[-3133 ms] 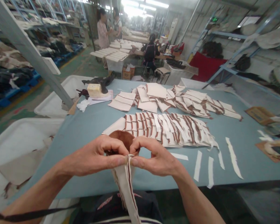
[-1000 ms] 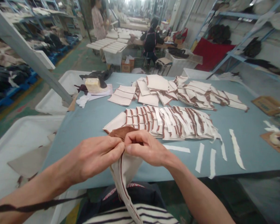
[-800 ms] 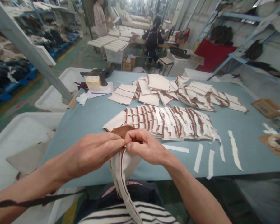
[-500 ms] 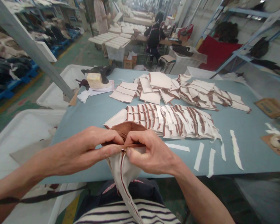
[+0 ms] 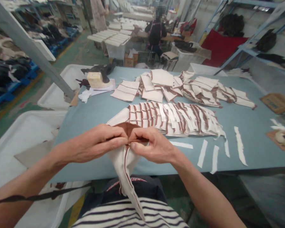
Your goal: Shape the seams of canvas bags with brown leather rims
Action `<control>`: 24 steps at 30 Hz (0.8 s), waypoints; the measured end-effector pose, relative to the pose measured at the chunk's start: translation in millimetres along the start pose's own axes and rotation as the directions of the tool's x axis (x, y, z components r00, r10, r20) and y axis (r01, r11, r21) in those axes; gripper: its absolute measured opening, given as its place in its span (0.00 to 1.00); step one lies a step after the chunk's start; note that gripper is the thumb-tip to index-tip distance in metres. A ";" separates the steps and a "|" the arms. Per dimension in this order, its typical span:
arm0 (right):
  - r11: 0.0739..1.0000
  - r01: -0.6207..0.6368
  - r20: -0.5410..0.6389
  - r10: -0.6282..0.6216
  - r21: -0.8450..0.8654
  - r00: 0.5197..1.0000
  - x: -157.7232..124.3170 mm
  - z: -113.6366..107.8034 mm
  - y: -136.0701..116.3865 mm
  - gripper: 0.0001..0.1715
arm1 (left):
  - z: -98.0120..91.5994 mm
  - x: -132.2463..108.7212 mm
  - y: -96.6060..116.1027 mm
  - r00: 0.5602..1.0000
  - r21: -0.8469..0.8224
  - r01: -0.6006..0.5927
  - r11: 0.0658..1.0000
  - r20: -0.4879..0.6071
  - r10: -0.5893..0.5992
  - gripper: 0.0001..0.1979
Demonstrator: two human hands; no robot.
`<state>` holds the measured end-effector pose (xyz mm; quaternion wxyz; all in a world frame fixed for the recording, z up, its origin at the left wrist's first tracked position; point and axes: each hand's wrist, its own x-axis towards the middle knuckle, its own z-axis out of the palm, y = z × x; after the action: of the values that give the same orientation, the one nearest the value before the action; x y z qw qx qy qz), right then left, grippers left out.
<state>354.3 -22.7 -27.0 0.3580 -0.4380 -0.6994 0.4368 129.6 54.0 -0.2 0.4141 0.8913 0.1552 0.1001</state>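
Between both hands is a cream fabric piece [image 5: 125, 161] with brown lining and a dark-edged seam down its middle; its lower end hangs toward my striped shirt. My left hand [image 5: 98, 142] pinches its upper edge between thumb and fingers. Close beside it, my right hand [image 5: 153, 144] pinches the same edge on the other side of the seam. The brown inner side shows just beyond my fingertips. Behind the hands lies an overlapping row of cream pieces with brown edges [image 5: 147, 115], several white strips [image 5: 172, 115] lying across it.
A heap of cream pieces [image 5: 160, 79] covers the back of the blue-green table [image 5: 90, 117]. Loose white strips [image 5: 202, 154] lie at right. A yellowish block [image 5: 97, 79] sits back left, near a metal post [image 5: 42, 47]. White bins [image 5: 28, 126] stand left. A person [image 5: 156, 33] sits farther off.
Both hands and the fabric piece have risen slightly in view, and the fingertips have drawn closer along the seam. The hanging end has swung a little. Both hands keep their pinch.
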 end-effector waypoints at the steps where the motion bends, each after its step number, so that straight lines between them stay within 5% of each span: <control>1: 1.000 0.004 0.018 -0.003 -0.009 1.000 1.4 -2.1 -1.3 0.06 | -2.2 1.1 4.0 1.000 0.006 0.021 1.000 0.005 -0.021 0.18; 10: 0.998 0.015 0.098 -0.009 -0.063 0.995 7.8 -11.3 -8.9 0.08 | -0.1 6.4 10.6 0.986 -0.117 0.165 0.979 0.059 -0.159 0.23; 16: 0.983 0.031 0.133 -0.056 0.180 0.990 1.6 -11.8 3.8 0.07 | 10.2 -0.9 4.0 0.979 -0.240 0.196 0.951 0.002 -0.202 0.25; 20: 0.962 -0.021 0.170 -0.026 0.272 0.985 -2.9 -9.6 11.1 0.16 | 15.3 0.4 8.0 0.973 -0.322 0.229 0.919 0.039 -0.229 0.26; 24: 0.940 0.029 0.063 -0.053 0.340 0.997 -5.3 1.6 8.7 0.24 | 22.4 -0.8 11.6 0.953 -0.435 0.286 0.854 0.039 -0.299 0.24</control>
<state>357.4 -26.1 -36.3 0.4119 -0.3393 -0.6352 0.5583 138.0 30.9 -5.6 0.6109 0.7403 0.2686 0.0818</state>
